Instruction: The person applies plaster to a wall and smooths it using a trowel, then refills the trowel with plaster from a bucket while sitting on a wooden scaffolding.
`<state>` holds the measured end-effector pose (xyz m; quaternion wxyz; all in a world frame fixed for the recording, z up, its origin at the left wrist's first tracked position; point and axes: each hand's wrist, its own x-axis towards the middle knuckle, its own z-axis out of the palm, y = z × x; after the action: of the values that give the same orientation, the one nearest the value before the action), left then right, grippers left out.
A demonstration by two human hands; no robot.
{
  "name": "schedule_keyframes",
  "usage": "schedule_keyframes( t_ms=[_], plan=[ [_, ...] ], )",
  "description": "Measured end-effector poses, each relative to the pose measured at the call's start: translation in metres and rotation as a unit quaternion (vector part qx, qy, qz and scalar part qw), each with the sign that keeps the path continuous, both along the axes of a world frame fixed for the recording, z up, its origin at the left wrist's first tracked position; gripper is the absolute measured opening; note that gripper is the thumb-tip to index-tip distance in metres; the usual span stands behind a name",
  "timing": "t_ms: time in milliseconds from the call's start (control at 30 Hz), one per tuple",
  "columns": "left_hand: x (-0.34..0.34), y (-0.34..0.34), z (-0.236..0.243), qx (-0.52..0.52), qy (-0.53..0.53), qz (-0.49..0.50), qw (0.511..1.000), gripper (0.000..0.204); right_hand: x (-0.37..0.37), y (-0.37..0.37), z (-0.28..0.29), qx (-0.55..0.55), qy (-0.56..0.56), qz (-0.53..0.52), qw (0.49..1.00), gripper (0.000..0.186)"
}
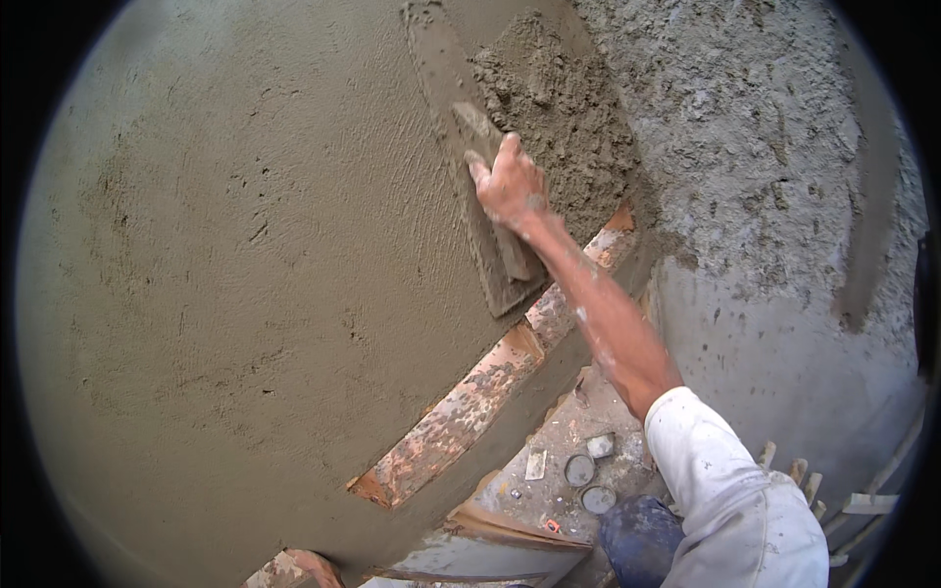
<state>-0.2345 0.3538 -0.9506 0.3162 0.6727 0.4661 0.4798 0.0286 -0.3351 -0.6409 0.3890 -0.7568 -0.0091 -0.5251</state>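
Note:
My right hand (514, 188) is closed around the wooden handle of a long plastering float (502, 284). The float's blade lies tilted against a wall of wet grey-brown plaster (265, 245), its lower end close above a pinkish, splattered strip (446, 431). Right beside the float, on its right, is a thick patch of coarse, lumpy mortar (564, 118). To the float's left the plaster is smoother, with small pits and drag marks. My left hand is out of view.
Rough grey wall (745, 137) lies right of the mortar, with a smoother grey area below. Far down, round containers (579, 470) and scraps sit on a littered floor (549, 490). A dark rounded thing (639, 541) is by my sleeve; wooden sticks (814, 487) stand lower right.

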Motion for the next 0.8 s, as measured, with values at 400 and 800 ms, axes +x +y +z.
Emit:
schedule_keyframes(
  t_ms=[400, 800],
  plan=[
    [-0.037, -0.286, -0.006, 0.204, -0.227, -0.268, 0.914, 0.025, -0.030, 0.058, -0.150, 0.035, -0.041, 0.000, 0.999, 0.048],
    [0.159, -0.375, 0.046, 0.311, 0.287, -0.495, 0.759, 0.052, 0.027, -0.083, -0.054, 0.077, 0.032, 0.034, 0.996, 0.049]
  ],
)
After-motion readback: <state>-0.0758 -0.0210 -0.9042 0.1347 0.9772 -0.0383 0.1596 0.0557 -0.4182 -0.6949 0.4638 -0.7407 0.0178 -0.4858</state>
